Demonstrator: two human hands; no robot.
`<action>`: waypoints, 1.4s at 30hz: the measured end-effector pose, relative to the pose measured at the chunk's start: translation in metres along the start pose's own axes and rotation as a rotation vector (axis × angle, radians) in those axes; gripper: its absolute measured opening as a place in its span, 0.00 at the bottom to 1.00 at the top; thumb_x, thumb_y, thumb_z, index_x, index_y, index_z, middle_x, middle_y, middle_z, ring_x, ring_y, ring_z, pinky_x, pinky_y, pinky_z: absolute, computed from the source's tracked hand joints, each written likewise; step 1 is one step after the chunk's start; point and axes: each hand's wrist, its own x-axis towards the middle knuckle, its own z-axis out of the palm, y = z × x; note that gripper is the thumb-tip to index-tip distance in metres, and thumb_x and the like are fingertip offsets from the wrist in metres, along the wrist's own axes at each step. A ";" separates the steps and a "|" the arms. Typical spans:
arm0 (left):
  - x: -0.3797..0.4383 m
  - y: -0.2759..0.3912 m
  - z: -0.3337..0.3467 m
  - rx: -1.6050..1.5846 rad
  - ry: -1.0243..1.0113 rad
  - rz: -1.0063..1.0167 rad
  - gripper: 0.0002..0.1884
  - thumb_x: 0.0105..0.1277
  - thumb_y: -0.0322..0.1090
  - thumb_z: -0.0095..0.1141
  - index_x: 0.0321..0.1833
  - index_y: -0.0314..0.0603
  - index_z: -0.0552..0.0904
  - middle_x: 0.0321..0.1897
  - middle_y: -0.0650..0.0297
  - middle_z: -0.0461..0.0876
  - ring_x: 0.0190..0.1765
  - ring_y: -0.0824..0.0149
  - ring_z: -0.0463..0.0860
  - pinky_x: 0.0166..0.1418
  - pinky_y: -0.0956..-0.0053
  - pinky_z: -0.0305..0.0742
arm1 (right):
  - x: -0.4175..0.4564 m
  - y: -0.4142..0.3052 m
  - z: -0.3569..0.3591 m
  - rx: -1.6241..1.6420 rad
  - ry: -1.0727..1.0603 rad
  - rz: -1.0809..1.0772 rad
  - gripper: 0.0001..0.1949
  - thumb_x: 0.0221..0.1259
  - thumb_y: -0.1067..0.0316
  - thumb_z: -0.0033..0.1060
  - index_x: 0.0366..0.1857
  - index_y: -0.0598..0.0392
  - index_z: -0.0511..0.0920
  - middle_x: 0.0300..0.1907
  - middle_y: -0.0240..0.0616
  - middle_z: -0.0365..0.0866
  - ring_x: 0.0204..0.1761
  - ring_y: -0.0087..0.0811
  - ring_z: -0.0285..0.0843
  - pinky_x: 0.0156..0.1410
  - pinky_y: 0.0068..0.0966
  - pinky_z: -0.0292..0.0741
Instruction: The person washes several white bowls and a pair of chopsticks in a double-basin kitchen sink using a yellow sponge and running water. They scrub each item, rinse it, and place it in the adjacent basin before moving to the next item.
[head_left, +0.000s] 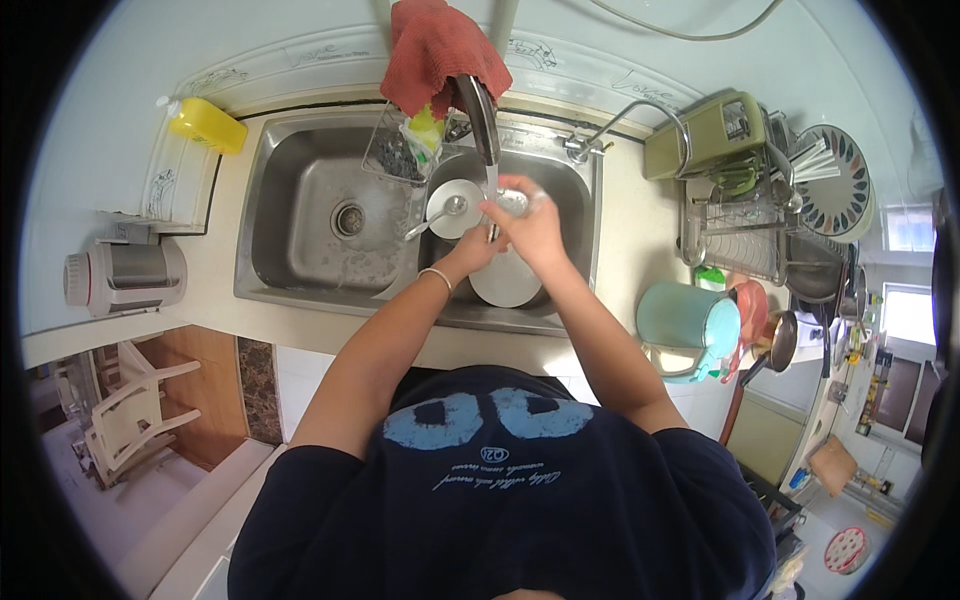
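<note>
Both my hands are over the right basin (577, 247) of a steel double sink, under water running from the faucet (484, 127). My left hand (478, 250) grips the handle of a shiny metal utensil (493, 232), apparently a spoon. Curled around its upper part is my right hand (534, 225), blurred, with a wet, shiny patch by the fingers. Left of the hands sits a white bowl (448, 223), a metal spoon (425, 227) leaning across its rim. Below them rests a white dish (506, 281), partly hidden by my hands and wrists.
Beside the right basin lies the left basin (307, 225). A wire basket (394, 154) hangs between them at the back. A red cloth (442, 56) drapes over the faucet. To the right stand a dish rack (739, 251) and a turquoise kettle (682, 322); a yellow bottle (206, 126) is at back left.
</note>
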 end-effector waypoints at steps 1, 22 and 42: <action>-0.006 0.015 -0.006 -0.004 0.006 -0.047 0.18 0.63 0.47 0.58 0.42 0.36 0.82 0.30 0.55 0.85 0.38 0.61 0.85 0.47 0.68 0.76 | 0.004 -0.016 -0.009 0.056 0.005 -0.078 0.17 0.53 0.69 0.60 0.48 0.63 0.77 0.45 0.44 0.82 0.54 0.35 0.76 0.60 0.29 0.69; 0.005 0.009 -0.005 -0.355 0.090 -0.053 0.23 0.67 0.51 0.53 0.21 0.40 0.83 0.19 0.64 0.80 0.26 0.69 0.76 0.35 0.74 0.71 | 0.038 -0.067 -0.030 0.712 -0.409 -0.036 0.17 0.55 0.79 0.47 0.51 0.63 0.73 0.46 0.48 0.80 0.46 0.38 0.82 0.57 0.28 0.73; 0.008 -0.004 -0.037 -1.751 0.223 -0.066 0.11 0.75 0.40 0.40 0.42 0.46 0.76 0.30 0.76 0.75 0.28 0.84 0.71 0.27 0.90 0.64 | 0.039 0.009 0.050 0.924 -0.402 0.629 0.22 0.69 0.49 0.40 0.37 0.59 0.79 0.34 0.42 0.82 0.38 0.34 0.82 0.44 0.25 0.74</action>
